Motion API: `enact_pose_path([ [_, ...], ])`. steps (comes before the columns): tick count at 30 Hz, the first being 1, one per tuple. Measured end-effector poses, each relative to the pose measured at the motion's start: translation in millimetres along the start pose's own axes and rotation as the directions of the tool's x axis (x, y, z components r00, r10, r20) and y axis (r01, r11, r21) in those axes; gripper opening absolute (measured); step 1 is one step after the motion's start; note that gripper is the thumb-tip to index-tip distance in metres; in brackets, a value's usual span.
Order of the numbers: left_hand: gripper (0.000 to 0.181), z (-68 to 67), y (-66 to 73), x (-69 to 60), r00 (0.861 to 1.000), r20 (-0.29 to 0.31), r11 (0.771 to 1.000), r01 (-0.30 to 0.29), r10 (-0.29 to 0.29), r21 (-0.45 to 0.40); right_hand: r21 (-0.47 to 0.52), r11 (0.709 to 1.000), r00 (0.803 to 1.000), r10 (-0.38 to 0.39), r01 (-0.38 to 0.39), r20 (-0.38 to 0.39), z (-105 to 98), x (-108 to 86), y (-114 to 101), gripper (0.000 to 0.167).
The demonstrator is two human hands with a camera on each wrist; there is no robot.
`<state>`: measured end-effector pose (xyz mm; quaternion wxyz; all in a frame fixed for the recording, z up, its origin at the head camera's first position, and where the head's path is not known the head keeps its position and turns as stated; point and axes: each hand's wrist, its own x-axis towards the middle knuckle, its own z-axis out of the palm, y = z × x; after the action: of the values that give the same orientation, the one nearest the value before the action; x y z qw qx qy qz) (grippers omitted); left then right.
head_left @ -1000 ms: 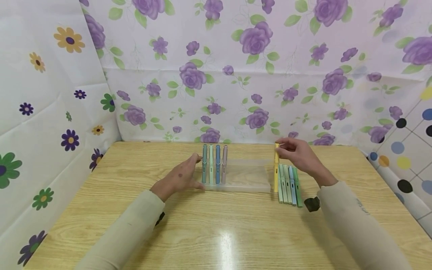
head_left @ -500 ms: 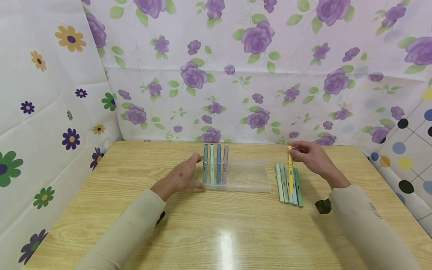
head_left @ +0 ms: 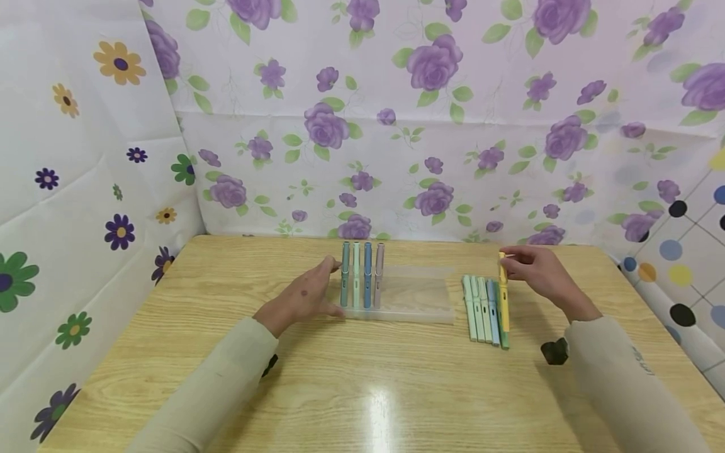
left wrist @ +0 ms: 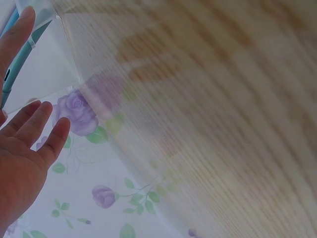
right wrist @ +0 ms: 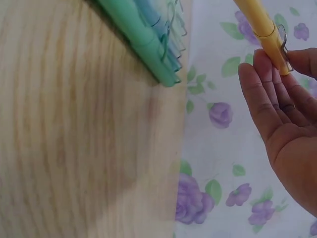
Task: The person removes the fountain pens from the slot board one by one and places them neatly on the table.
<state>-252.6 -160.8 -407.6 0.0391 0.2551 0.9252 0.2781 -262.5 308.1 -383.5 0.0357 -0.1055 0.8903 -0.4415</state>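
In the head view my right hand (head_left: 538,274) pinches a yellow pen (head_left: 504,292) by its clip end. The pen slants just above a green pen (head_left: 506,340), at the right end of a row of pale green and light blue pens (head_left: 477,314) lying on the table. My left hand (head_left: 300,296) holds the left end of a clear plastic tray (head_left: 413,316), thumb at the front corner and fingers at the back. Dark green, mint, blue (head_left: 367,277) and mauve pens (head_left: 379,277) lie side by side in the tray's left part.
The wooden table (head_left: 340,384) runs back to a floral sheet (head_left: 396,157). Another flowered sheet (head_left: 85,220) hangs at the left, and a dotted one (head_left: 696,264) at the right. A small black object (head_left: 554,351) is by the right sleeve.
My right hand has carried the yellow pen rightward, from beside the tray's right end across the loose pens to above the green one. My left hand has stayed at the tray.
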Motion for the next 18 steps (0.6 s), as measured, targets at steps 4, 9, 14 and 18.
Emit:
enact_pose_path([
  [4, 0.078, 0.1, 0.2, 0.1, 1.000, -0.001, 1.000, -0.001, 0.001, 0.009, 0.004, 0.999, 0.999, 0.043, -0.043, 0.006, -1, -1.5, 7, 0.055],
  [9, 0.079, 0.3, 0.0, 0.4, 1.000, 0.002, 1.000, 0.003, -0.003, 0.009, 0.008, 0.994, 0.993, 0.113, -0.113, 0.024, -3, -1.8, 17, 0.056],
  [14, 0.080, 0.5, -0.2, 0.4, 1.000, 0.002, 1.000, 0.007, -0.007, 0.009, 0.016, 0.988, 0.987, 0.153, -0.154, 0.045, -3, -2.7, 24, 0.057],
  [18, 0.080, 0.1, 0.1, 0.5, 1.000, -0.002, 1.000, 0.000, 0.000, 0.013, 0.020, 0.983, 0.982, 0.178, -0.180, 0.064, -2, -4.7, 29, 0.057],
])
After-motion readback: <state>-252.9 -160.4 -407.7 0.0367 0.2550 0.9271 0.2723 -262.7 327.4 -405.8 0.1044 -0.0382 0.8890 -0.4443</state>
